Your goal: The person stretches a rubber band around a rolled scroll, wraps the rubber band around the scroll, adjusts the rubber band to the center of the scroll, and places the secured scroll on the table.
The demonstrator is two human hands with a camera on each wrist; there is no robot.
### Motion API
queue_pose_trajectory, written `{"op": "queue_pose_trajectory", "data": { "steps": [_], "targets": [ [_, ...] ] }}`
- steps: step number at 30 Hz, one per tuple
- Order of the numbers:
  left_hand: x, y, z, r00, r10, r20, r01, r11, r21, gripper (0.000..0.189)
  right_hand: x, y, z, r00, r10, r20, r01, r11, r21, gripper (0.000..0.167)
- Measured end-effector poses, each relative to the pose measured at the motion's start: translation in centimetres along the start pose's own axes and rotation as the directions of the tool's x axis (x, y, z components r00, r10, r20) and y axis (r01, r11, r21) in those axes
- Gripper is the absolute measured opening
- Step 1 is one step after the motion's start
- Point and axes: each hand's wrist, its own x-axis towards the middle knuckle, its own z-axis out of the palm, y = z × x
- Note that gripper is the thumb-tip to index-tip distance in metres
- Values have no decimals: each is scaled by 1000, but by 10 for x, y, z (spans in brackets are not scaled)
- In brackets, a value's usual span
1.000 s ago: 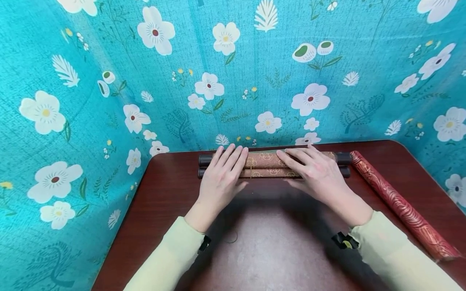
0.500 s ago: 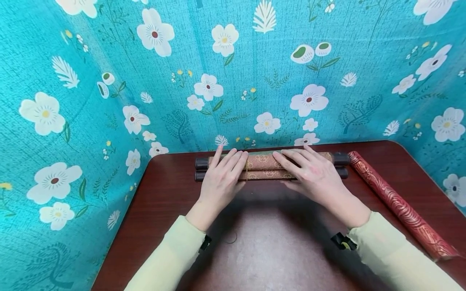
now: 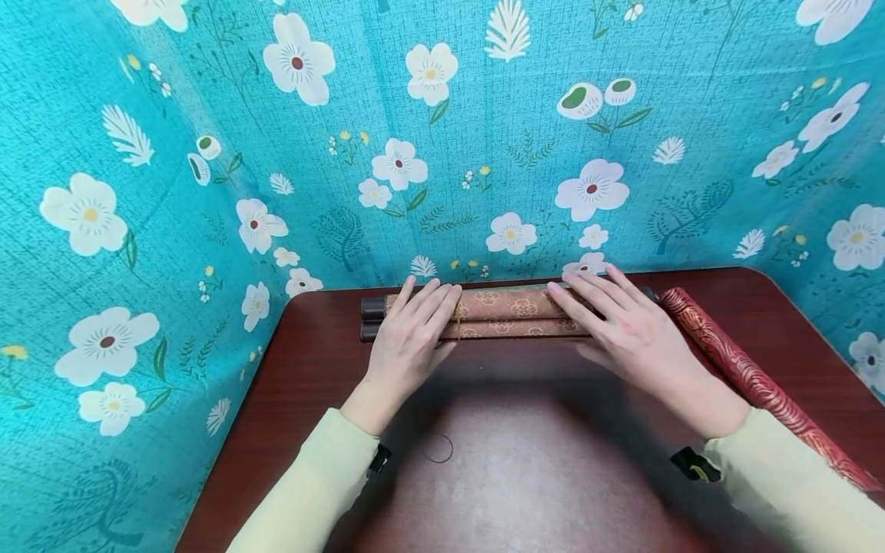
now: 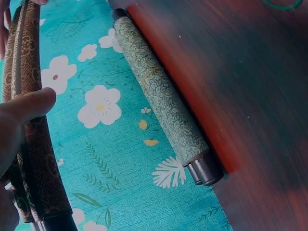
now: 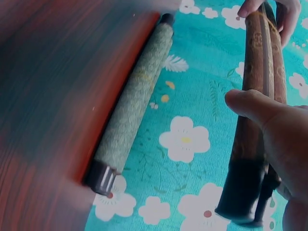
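A brown scroll (image 3: 515, 309) with a gold pattern and dark rod ends is held level near the table's back edge, its two rolls lying side by side. My left hand (image 3: 411, 338) grips it toward the left end, thumb on the near side and fingers over the top. Toward its right end, my right hand (image 3: 632, 330) holds it the same way and hides most of that end. In the left wrist view, the left thumb (image 4: 36, 103) presses on the brown roll. Apart from it, a grey-green scroll (image 5: 134, 96) lies along the table edge, mostly hidden in the head view.
A red scroll (image 3: 767, 384) with a gold swirl pattern lies slanted on the right of the dark red table (image 3: 297, 430). A thin green loop (image 3: 439, 449) rests near the middle. Behind stands a turquoise flowered cloth (image 3: 442, 138).
The brown scroll has shifted slightly to the left with my left hand. My right hand has slid right along it, now covering most of the right rod ends.
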Motion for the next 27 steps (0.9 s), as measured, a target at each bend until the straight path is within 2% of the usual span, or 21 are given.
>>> {"op": "queue_pose_trajectory", "data": {
  "steps": [6, 15, 22, 27],
  "targets": [
    [-3, -2, -2, 1000, 5, 10, -5, 1000, -6, 90, -3, 5, -4, 1000, -23, 1, 23, 999, 39, 109],
    [-3, -2, -2, 1000, -15, 18, 15, 1000, 3, 90, -5, 7, -5, 1000, 11, 20, -12, 999, 32, 92],
    [0, 3, -1, 998, -42, 43, 42, 999, 4, 89, -7, 4, -6, 1000, 22, 1, -22, 999, 29, 84],
    [5, 6, -1, 999, -33, 23, 34, 999, -24, 90, -9, 3, -6, 999, 30, -14, -30, 999, 27, 84]
  ]
}}
